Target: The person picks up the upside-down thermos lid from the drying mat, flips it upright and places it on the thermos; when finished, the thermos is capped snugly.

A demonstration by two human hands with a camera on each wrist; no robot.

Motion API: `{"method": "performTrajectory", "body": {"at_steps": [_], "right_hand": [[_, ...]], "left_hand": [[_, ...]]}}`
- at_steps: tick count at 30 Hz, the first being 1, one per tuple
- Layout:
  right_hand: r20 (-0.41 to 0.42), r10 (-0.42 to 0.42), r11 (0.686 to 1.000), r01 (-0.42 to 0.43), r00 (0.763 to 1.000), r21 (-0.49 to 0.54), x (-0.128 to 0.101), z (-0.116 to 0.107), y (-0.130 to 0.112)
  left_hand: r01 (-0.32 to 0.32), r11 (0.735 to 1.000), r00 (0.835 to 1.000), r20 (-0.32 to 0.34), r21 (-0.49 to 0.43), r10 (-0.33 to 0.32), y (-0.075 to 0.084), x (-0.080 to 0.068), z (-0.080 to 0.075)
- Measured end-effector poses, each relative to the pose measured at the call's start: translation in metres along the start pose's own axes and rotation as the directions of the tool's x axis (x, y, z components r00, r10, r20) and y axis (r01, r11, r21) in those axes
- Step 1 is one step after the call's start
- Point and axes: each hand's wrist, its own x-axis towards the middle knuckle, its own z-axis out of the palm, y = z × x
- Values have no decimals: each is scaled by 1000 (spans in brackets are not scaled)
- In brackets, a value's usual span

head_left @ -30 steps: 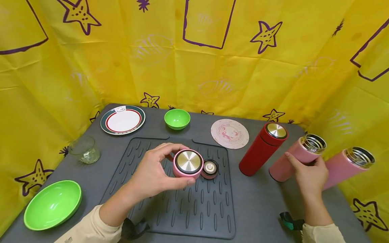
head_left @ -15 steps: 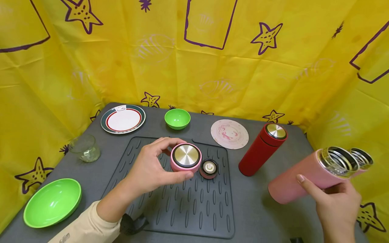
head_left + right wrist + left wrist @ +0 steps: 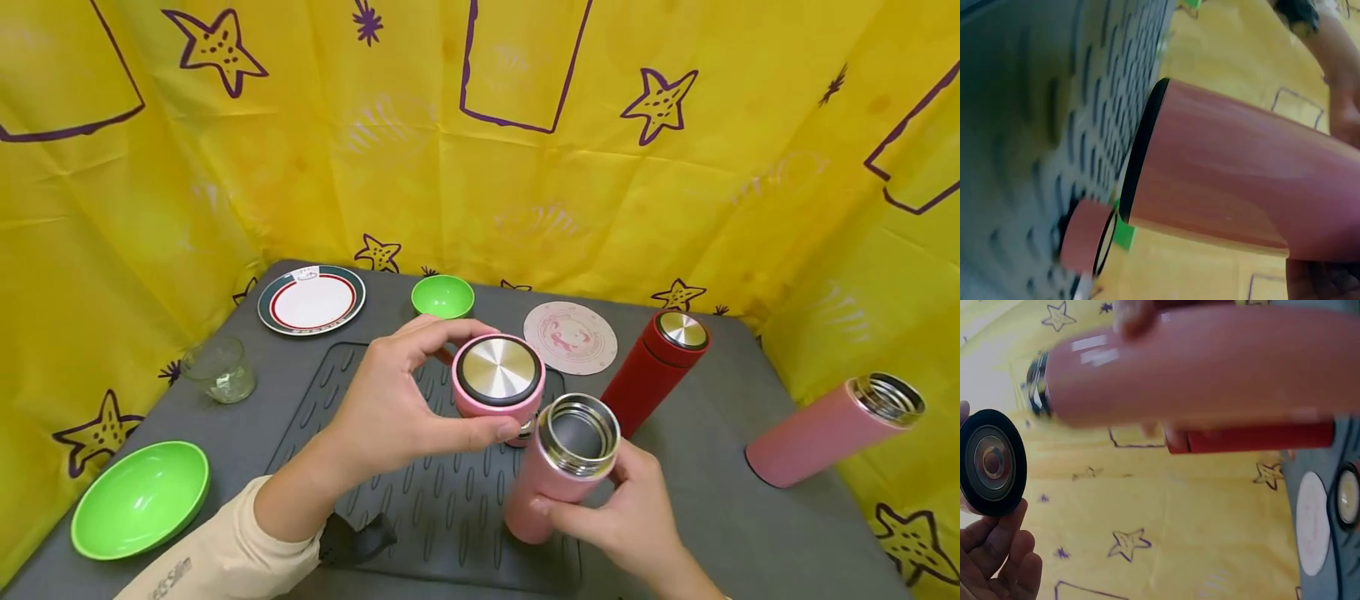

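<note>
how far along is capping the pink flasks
Done: only the red flask wears its cap. In hand: left hand holds a pink cap beside the open pink flask gripped by the right hand. Left: seating it, then the second pink flask.

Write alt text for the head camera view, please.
A left hand holds a pink lid beside an open pink flask gripped by the right hand, above a grey ribbed mat. A red flask stands behind.

Left hand (image 3: 397, 412) raised, fingers curled, gripping; right hand (image 3: 622, 508) lower, fingers wrapped, gripping.
</note>
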Motion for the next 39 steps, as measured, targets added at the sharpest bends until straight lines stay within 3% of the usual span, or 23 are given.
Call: {"method": "performTrajectory", "body": {"at_steps": [6, 14, 23, 39], "right_hand": [[37, 42, 998, -43, 998, 50, 18, 27, -3], [48, 23, 997, -26, 999, 77, 32, 35, -6], [62, 9, 995, -15, 998, 95, 34, 35, -6], [91, -27, 989, 13, 995, 149, 36, 35, -7]], "left_hand": [[-67, 997, 998, 24, 24, 66, 12, 8, 11], [-93, 993, 995, 37, 73, 91, 6, 13, 14], [-52, 997, 996, 69, 53, 49, -1, 13, 15], [-40, 997, 986, 161, -64, 50, -5, 11, 13]]}}
